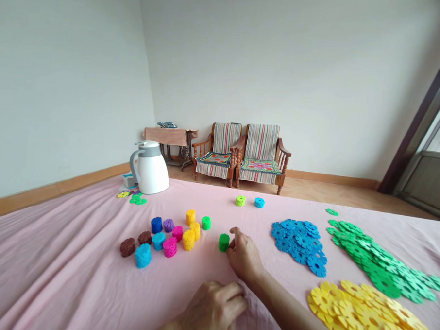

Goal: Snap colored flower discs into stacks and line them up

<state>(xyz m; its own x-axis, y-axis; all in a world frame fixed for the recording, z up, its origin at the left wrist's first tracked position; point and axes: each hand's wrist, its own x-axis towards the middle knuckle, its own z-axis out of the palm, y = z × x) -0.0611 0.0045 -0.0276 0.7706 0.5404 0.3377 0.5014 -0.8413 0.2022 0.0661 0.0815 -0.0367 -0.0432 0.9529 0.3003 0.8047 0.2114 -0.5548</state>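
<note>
My right hand (243,256) reaches forward over the pink cloth (72,275), its fingertips on a green stack of discs (223,242) that stands upright. My left hand (213,308) rests near the front edge with fingers curled and nothing in it. Left of the green stack stands a group of several short stacks: yellow (188,240), magenta (170,246), light blue (143,255), brown (128,247), dark blue (156,225), purple (168,225) and green (206,223).
Loose flat discs lie in piles on the right: blue (299,242), green (374,259), yellow (366,315). A lime stack (241,200) and a light blue stack (259,202) sit farther back. A white jug (149,168) stands at the back left. Two wooden chairs (242,154) are behind.
</note>
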